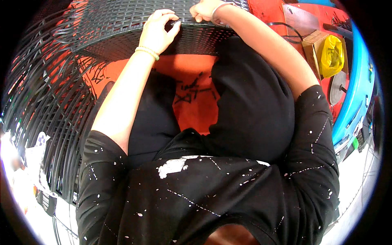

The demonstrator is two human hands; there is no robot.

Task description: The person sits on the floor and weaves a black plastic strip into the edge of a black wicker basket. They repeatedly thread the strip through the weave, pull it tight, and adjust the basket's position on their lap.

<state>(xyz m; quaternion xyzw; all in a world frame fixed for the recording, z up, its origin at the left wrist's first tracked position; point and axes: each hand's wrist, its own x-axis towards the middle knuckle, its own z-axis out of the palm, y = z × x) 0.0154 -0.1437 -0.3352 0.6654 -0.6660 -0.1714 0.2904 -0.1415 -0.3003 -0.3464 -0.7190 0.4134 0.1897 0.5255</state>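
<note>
A black woven wicker piece lies across the far side, above my knees, its front edge folded down. My left hand, with a beaded bracelet on the wrist, is at that edge. Its fingers curl over the rim, and the thumb bends toward the forefinger with dark weave between them. Farther right, my right hand, with a bangle at the wrist, is closed in a pinch against the top of the weave. Whatever its fingertips hold is too small or hidden to make out.
Long loose black strands fan out on the left. Short black offcuts lie on the red floor between my legs. To the right are a cardboard box with a yellow plastic bag, a round grey disc and a curved blue edge.
</note>
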